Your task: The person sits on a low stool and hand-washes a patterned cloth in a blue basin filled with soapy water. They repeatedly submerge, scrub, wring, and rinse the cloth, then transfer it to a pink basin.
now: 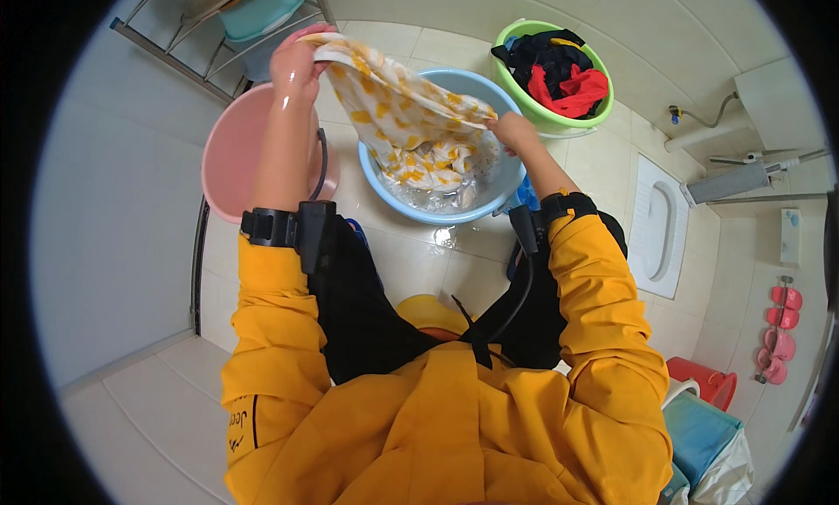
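A wet white cloth with yellow patches (384,94) is stretched between my two hands over a light blue basin (433,217). My left hand (297,64) is raised high at the far left, closed round one end of the cloth. Lower, at the basin's right side, my right hand (514,131) grips another part of it. The cloth's lower folds hang into sudsy water (450,199) in the basin. Water glistens on my left forearm.
Left of the basin stands a pink bucket (229,160), beneath a metal rack (166,44). A green tub (535,114) with dark and red clothes (568,86) is at the far right. A squat toilet (662,225) lies rightward. Wet tiles (424,256) shine before me.
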The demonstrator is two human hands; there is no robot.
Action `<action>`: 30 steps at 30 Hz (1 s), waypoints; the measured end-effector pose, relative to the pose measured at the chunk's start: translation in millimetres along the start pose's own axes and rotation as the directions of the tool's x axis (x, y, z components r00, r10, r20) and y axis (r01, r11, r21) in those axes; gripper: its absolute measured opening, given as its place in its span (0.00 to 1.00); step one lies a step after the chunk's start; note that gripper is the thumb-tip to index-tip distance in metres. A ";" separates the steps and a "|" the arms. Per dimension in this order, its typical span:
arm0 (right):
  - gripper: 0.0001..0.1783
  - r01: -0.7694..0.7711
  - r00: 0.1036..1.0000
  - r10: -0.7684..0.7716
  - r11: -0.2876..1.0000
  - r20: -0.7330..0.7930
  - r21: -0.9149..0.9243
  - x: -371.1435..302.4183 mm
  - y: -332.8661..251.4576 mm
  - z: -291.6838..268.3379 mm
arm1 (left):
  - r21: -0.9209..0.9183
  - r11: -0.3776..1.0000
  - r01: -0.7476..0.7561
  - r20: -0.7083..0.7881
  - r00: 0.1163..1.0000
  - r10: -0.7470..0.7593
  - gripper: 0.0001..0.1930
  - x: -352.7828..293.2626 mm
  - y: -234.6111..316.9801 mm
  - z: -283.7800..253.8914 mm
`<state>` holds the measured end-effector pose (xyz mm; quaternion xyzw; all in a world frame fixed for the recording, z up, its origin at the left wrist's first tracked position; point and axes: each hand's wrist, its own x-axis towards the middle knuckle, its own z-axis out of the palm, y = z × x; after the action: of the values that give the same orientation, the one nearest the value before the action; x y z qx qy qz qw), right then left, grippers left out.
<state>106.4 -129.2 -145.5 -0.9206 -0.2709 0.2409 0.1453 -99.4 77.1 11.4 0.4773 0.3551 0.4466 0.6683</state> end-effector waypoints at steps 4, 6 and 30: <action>0.11 -0.144 0.970 -0.040 0.698 0.238 0.701 -3.1 -16.7 -22.1 | 0.104 0.989 0.103 0.107 0.988 -0.114 0.10 8.6 -2.5 -5.8; 0.08 -0.120 0.972 -0.131 0.445 0.197 0.887 -16.6 -32.2 -50.5 | 0.437 0.899 -0.018 0.255 0.961 -0.105 0.13 4.2 -11.2 -5.4; 0.24 0.037 0.806 -0.592 0.075 0.015 0.996 -4.0 -26.4 -55.4 | -0.187 0.730 0.657 0.634 0.648 -0.421 0.29 -26.7 -65.3 19.2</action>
<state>121.0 -117.6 -86.9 -0.4387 -0.2732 0.5093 0.6881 -74.6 36.5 -44.1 0.3053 0.1756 0.1265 0.9273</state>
